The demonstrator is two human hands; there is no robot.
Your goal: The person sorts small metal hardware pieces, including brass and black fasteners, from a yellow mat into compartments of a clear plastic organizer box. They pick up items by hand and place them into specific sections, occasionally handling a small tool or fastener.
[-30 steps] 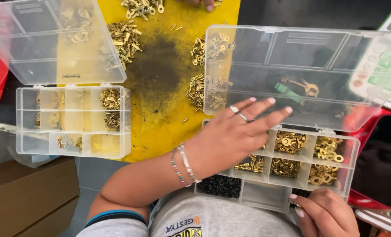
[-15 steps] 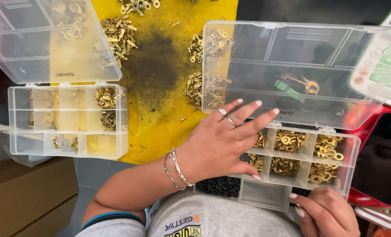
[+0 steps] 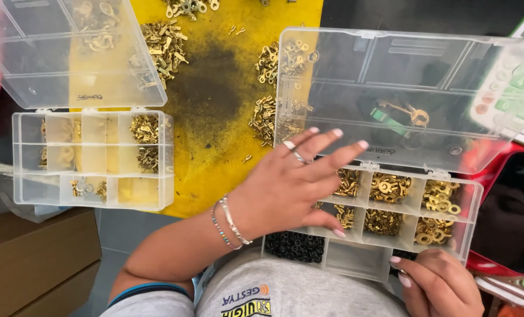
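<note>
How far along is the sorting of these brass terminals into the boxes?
Done: several compartments of the near organizer box hold brass terminals, one holds black rings. In hand: the left hand is spread over its left compartments, and the right hand grips its front corner. Left: loose terminal piles lie on the yellow mat, and the second box is mostly unfilled.

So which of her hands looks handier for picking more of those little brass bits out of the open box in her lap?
The left hand, I'd guess. It hovers spread over the brass terminals in the clear compartment box, fingers free. The right hand sits at the box's near corner, seemingly steadying it.
</note>
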